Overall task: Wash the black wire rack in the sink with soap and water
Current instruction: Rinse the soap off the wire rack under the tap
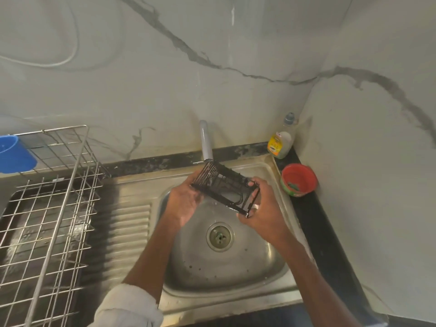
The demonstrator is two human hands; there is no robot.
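**Black rack held under the tap**

Black wire rack sits tilted above the stainless steel sink, its far end just below the grey tap spout. The left hand grips its near-left edge; the right hand pinches the right corner. It looks light and stiff, probably slippery when wet, so the outer frame seems the safest hold.

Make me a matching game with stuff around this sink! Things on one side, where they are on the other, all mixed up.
Things:
1. black wire rack
2. soap bottle
3. red bowl
4. blue cup

Places:
A. hanging on the metal drying rack, far left
B. in the corner by the wall
C. held in both hands under the tap
D. on the dark counter right of the sink

Pairs: 1-C, 2-B, 3-D, 4-A
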